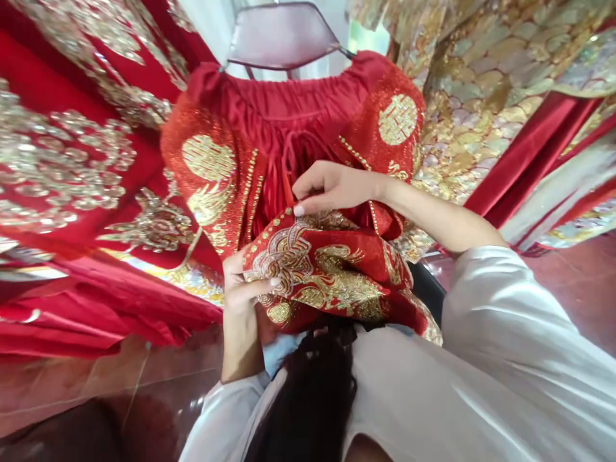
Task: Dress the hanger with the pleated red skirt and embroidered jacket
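A red jacket (pixel 206 205) with gold embroidery and beaded edging hangs in front of me, with a gathered red inner garment (pixel 289 109) tied at the neckline beneath it. My left hand (pixel 243 289) grips the folded-up front panel of the jacket, its thumb lying over a beaded knot motif (pixel 289 256). Pinched at that panel's beaded upper edge is my right hand (pixel 332 186), thumb and forefinger together. Whatever fine piece may sit between those fingertips is too small to make out. The lower part of the panel drapes against my body.
A hanger (pixel 283 38) holds the garments at the top. Red garments with silver beading (pixel 62 160) hang at the left. On the right are gold scale-patterned cloth (pixel 481 109) and a red strip (pixel 524 167). Reddish floor tiles (pixel 158 372) show below; a dark object (pixel 62 430) is at lower left.
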Demonstrator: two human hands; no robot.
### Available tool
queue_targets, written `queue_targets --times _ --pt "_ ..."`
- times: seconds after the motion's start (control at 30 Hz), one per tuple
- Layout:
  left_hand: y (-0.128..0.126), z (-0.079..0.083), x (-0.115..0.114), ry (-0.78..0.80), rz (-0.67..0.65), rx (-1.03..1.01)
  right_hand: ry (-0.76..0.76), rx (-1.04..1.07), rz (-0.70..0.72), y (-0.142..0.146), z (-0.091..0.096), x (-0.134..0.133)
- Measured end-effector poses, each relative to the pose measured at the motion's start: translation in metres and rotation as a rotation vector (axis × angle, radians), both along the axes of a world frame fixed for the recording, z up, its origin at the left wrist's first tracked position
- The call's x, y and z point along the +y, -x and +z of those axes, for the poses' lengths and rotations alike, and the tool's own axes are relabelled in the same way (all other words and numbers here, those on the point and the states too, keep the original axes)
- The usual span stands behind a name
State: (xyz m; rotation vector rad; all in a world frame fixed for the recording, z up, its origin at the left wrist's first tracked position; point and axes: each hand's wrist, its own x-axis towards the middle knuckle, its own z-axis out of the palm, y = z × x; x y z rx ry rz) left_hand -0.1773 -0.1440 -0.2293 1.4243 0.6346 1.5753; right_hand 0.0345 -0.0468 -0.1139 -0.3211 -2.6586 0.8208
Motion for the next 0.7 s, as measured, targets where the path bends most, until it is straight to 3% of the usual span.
queue_targets --times 0.07,0.17,0.23,0.33,0.43,0.5,0.7 --pt "0.001 -0.008 0.001 0.105 0.02 0.005 -0.119 0.101 -0.104 0.016 0.013 -0.009" --pt "-0.011 -0.02 -0.001 0.244 -0.179 0.214 -0.234 0.132 -0.148 0.043 0.017 -0.02" --pt "-0.016 -0.027 -0.004 0.329 -0.301 0.324 -0.256 0.053 -0.143 0.057 0.015 -0.022" --pt "-0.001 -0.029 -0.01 0.394 -0.276 0.353 -0.221 -0.187 -0.077 0.066 0.014 -0.015" --pt "0.039 -0.015 -0.022 0.435 -0.206 0.436 -0.101 -0.553 0.162 0.068 0.02 -0.004" --pt "0.066 0.003 -0.029 0.442 -0.185 0.47 -0.068 -0.644 0.239 0.072 0.028 0.0" --pt "0.117 0.058 -0.017 0.378 0.021 0.426 -0.459 -0.058 -0.117 0.109 0.049 0.008"
